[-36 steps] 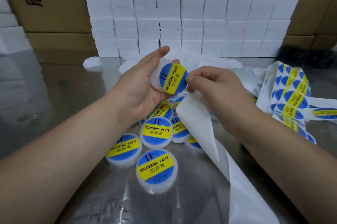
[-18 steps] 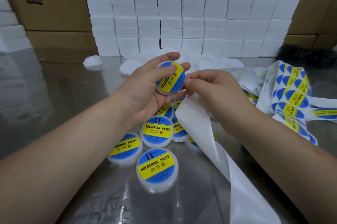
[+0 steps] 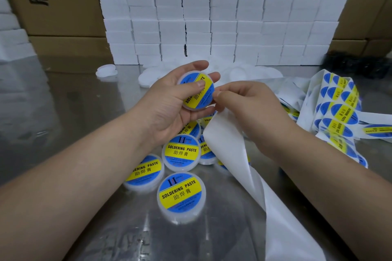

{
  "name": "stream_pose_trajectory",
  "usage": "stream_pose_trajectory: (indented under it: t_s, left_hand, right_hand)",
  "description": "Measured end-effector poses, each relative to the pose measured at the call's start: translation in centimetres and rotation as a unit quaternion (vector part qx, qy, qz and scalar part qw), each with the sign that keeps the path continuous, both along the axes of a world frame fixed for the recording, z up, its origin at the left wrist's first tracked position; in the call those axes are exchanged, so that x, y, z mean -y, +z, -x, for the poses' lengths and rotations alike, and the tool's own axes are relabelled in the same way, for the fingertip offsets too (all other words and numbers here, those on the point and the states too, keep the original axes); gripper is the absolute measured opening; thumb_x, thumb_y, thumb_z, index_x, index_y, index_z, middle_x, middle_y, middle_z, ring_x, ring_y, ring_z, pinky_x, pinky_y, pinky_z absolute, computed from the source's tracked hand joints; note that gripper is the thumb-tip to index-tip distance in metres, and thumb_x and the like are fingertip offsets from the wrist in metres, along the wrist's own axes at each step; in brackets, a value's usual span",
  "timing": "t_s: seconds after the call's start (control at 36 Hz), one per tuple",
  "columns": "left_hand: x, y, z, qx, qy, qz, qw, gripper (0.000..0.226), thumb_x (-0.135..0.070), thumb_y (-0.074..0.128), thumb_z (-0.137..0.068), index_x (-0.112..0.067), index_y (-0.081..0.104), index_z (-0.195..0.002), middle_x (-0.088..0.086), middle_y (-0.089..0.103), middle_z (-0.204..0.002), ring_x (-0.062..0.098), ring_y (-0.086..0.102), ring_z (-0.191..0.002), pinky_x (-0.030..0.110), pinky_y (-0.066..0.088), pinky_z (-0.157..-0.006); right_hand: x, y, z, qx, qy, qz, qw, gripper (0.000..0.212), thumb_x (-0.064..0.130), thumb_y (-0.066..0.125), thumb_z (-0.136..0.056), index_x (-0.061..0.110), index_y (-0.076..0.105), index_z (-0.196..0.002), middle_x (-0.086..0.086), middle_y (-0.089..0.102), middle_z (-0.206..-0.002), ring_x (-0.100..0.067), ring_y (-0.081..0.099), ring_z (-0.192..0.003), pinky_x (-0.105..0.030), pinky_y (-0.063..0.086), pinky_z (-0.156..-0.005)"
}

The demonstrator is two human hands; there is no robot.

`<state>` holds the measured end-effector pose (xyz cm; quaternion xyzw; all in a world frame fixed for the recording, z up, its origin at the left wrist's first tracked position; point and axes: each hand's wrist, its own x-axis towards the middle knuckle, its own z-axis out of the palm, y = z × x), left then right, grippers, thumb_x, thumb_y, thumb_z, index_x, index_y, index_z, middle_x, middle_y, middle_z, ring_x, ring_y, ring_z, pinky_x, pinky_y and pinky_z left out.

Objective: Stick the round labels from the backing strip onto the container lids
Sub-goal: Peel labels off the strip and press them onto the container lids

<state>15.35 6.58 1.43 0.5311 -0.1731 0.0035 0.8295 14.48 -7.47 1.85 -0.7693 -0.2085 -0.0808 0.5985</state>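
Left hand (image 3: 169, 110) gripped lid (image 3: 192, 108), pressing label (image 3: 199, 96) flat, probably seating it. Right hand (image 3: 244, 107) pinched strip (image 3: 229, 144) alongside, seemingly ready to peel.

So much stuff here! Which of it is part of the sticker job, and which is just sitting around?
In use: left hand gripping a labelled container; right hand pinching the backing strip; unused round labels; finished containers; blank white containers.
Lying about: stacked white boxes; cardboard cartons.
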Motion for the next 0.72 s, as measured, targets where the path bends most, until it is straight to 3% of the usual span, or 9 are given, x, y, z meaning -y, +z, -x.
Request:
stream_pose_trajectory:
  t_s: [0.47,0.64,0.72]
  left_hand:
    - [0.3,0.2,0.5,0.007,0.04,-0.035,0.999,0.027,0.0,0.045,-0.091,-0.023,0.06,-0.096,-0.004,0.073,-0.092,0.017,0.07,-0.079,0.031,0.058,-0.064]
    - [0.7,0.1,0.8,0.069,0.186,-0.127,0.972,0.025,-0.008,0.05,-0.093,-0.032,0.057,-0.095,-0.013,0.068,-0.097,0.007,0.069,-0.076,0.02,0.053,-0.056]
    - [0.8,0.0,1.0,0.099,0.248,-0.155,0.951,0.027,-0.008,0.05,-0.093,-0.034,0.056,-0.094,-0.017,0.066,-0.095,0.003,0.068,-0.076,0.018,0.052,-0.055]
  right_hand:
    - [0.1,-0.4,-0.5,0.007,-0.001,0.004,1.0,0.031,0.019,0.057,-0.085,0.027,0.064,-0.057,0.015,0.06,-0.052,0.005,0.051,-0.049,-0.008,0.038,-0.046]
    - [-0.1,-0.6,-0.7,0.009,0.017,0.042,0.999,0.022,0.02,0.056,-0.087,0.037,0.066,-0.077,0.026,0.058,-0.051,0.013,0.053,-0.057,-0.002,0.036,-0.05]
    - [-0.4,-0.6,-0.6,0.008,0.006,0.053,0.999,0.027,0.02,0.055,-0.087,0.038,0.063,-0.069,0.025,0.059,-0.051,0.012,0.054,-0.058,-0.003,0.037,-0.05]
